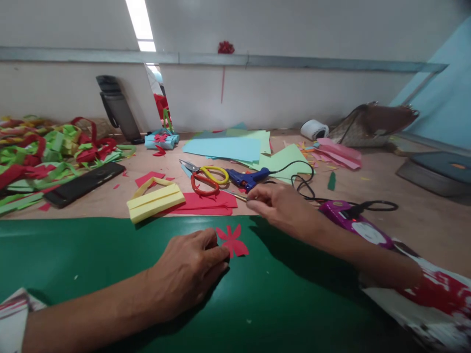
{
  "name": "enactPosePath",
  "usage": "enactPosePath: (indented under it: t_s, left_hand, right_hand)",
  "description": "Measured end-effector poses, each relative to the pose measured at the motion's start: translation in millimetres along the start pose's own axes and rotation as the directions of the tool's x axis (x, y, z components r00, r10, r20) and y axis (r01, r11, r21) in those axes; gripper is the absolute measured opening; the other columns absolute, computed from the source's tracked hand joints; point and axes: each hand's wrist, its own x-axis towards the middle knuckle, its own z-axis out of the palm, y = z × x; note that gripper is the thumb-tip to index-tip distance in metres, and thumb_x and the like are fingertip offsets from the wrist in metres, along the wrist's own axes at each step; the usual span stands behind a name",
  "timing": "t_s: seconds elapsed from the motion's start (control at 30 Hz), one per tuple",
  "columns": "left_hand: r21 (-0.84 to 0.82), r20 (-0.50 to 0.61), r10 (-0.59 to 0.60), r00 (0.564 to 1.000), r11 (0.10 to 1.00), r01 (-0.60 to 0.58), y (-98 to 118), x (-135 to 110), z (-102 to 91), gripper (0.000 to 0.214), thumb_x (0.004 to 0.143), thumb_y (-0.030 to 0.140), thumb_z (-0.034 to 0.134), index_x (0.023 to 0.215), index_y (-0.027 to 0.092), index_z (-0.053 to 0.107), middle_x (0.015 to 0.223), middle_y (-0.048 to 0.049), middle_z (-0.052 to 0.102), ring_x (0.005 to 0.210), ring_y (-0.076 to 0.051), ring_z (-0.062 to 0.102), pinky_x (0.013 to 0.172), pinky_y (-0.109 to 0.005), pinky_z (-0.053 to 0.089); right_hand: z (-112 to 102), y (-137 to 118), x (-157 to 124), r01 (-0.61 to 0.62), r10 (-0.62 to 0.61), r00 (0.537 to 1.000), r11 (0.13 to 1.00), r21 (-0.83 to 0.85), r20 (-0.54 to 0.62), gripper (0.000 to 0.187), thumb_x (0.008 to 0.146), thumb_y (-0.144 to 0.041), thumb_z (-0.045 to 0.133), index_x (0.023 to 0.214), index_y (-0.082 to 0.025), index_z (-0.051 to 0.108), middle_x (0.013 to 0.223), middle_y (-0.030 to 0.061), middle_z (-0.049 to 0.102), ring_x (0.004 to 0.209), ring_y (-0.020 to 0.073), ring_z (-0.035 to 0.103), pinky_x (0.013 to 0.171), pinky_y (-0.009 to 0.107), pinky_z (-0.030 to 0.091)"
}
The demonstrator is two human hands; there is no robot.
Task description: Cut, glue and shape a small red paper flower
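No brand, label or writing can be read on anything in view.

The left hand (191, 272) lies knuckles-up on the glossy dark green sheet (91, 255), forearm coming in from the lower left. Its fingers are curled loosely and its fingertips (221, 255) press the lower edge of a small red paper flower cut-out (232, 240), which lies flat on the green sheet just ahead of the hand. The hand pins the flower rather than closing around it.

The right hand (279, 208) reaches forward past the far edge of the green sheet, forearm stretched in from the lower right over a purple plastic device (349, 223). Its fingertips meet near the tip of a thin stick beside the blue glue gun (246, 179); whether they actually pinch it cannot be told.

Just left of the glue gun lie scissors with yellow and red handles (206, 179) on flat red paper sheets (206, 203). A folded yellow paper block (154, 201) sits at the green sheet's far edge, and a black phone (84, 184) rests beside heaped red and green paper strips (47, 152).
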Motion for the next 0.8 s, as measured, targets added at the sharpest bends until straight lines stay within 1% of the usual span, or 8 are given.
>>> enactPosePath:
  t_s: [0.07, 0.1, 0.17, 0.27, 0.43, 0.6, 0.7, 0.8]
  left_hand:
    - [-0.006, -0.022, 0.009, 1.0, 1.0, -0.009, 0, 0, 1.1, 0.026, 0.095, 0.028, 0.036, 0.089, 0.022, 0.061, 0.079, -0.0024, 0.052, 0.066, -0.016, 0.05, 0.057, -0.028, 0.033]
    - [-0.003, -0.028, 0.013, 1.0, 1.0, -0.013, 0, 1, 2.0, 0.026, 0.094, 0.028, 0.037, 0.087, 0.022, 0.061, 0.079, -0.0024, 0.053, 0.067, -0.016, 0.05, 0.057, -0.028, 0.032]
    - [0.006, -0.048, 0.015, 0.999, 1.0, -0.015, 0, 1, 4.0, 0.025, 0.094, 0.027, 0.038, 0.084, 0.021, 0.06, 0.079, -0.0024, 0.054, 0.067, -0.016, 0.05, 0.057, -0.028, 0.032]
    - [-0.003, -0.088, 0.018, 0.996, 1.0, -0.019, -1, 0, 6.9, 0.025, 0.094, 0.027, 0.038, 0.084, 0.022, 0.06, 0.079, -0.002, 0.054, 0.066, -0.015, 0.049, 0.057, -0.027, 0.03]
    - [-0.014, -0.135, 0.024, 0.991, 1.0, -0.026, -2, -1, 9.5, 0.026, 0.094, 0.026, 0.038, 0.081, 0.021, 0.06, 0.076, -0.0016, 0.052, 0.063, -0.014, 0.046, 0.055, -0.026, 0.028]
    - [-0.008, -0.161, 0.036, 0.986, 0.999, -0.038, -2, 0, 11.0, 0.028, 0.094, 0.024, 0.037, 0.077, 0.02, 0.059, 0.074, -0.0014, 0.051, 0.061, -0.013, 0.045, 0.054, -0.026, 0.027]
    - [-0.004, -0.162, 0.045, 0.986, 0.999, -0.046, -3, -1, 12.0, 0.028, 0.094, 0.023, 0.037, 0.076, 0.02, 0.059, 0.073, -0.0011, 0.051, 0.06, -0.013, 0.046, 0.054, -0.026, 0.027]
    - [0.001, -0.154, 0.046, 0.987, 0.999, -0.046, -3, -1, 12.3, 0.028, 0.094, 0.023, 0.037, 0.077, 0.02, 0.059, 0.074, -0.0014, 0.052, 0.061, -0.013, 0.047, 0.054, -0.026, 0.028]
  right_hand:
    - [-11, 3, 6, -0.017, -0.01, 0.989, 0.983, -0.181, -0.148, 0.018, 0.089, -0.024, 0.05, 0.097, -0.014, 0.064, 0.096, 0.0096, 0.068, 0.09, 0.023, 0.061, 0.076, 0.031, 0.041]
    - [-14, 4, 10, -0.039, -0.011, 0.982, 0.965, -0.26, -0.189, 0.018, 0.089, -0.022, 0.05, 0.099, -0.013, 0.063, 0.099, 0.0118, 0.066, 0.094, 0.0253, 0.06, 0.077, 0.033, 0.04]
    - [-17, 6, 18, -0.076, -0.007, 0.978, 0.919, -0.386, -0.21, 0.018, 0.089, -0.02, 0.051, 0.099, -0.012, 0.063, 0.099, 0.0138, 0.066, 0.093, 0.0271, 0.06, 0.076, 0.035, 0.041]
    - [-14, 10, 29, -0.094, 0.016, 0.988, 0.849, -0.519, -0.152, 0.016, 0.09, -0.023, 0.053, 0.097, -0.013, 0.064, 0.094, 0.0106, 0.066, 0.087, 0.0232, 0.062, 0.074, 0.035, 0.046]
    - [-8, 20, 35, -0.106, 0.059, 0.994, 0.746, -0.658, -0.094, 0.025, 0.091, -0.032, 0.055, 0.11, -0.016, 0.058, 0.11, 0.0068, 0.06, 0.093, 0.0191, 0.061, 0.079, 0.04, 0.051]
    - [-22, 23, 38, -0.1, 0.048, 0.995, 0.695, -0.713, -0.092, 0.028, 0.091, -0.031, 0.055, 0.113, -0.015, 0.057, 0.11, 0.0075, 0.06, 0.092, 0.0196, 0.061, 0.078, 0.039, 0.052]
    - [-31, 25, 46, -0.044, -0.009, 0.998, 0.684, -0.728, -0.068, 0.028, 0.091, -0.031, 0.055, 0.115, -0.016, 0.056, 0.114, 0.0078, 0.059, 0.095, 0.0203, 0.06, 0.08, 0.041, 0.052]
    - [-26, 31, 58, 0.07, -0.081, 0.997, 0.687, -0.723, 0.019, 0.028, 0.091, -0.031, 0.055, 0.115, -0.017, 0.056, 0.117, 0.0082, 0.058, 0.098, 0.0207, 0.059, 0.081, 0.041, 0.051]
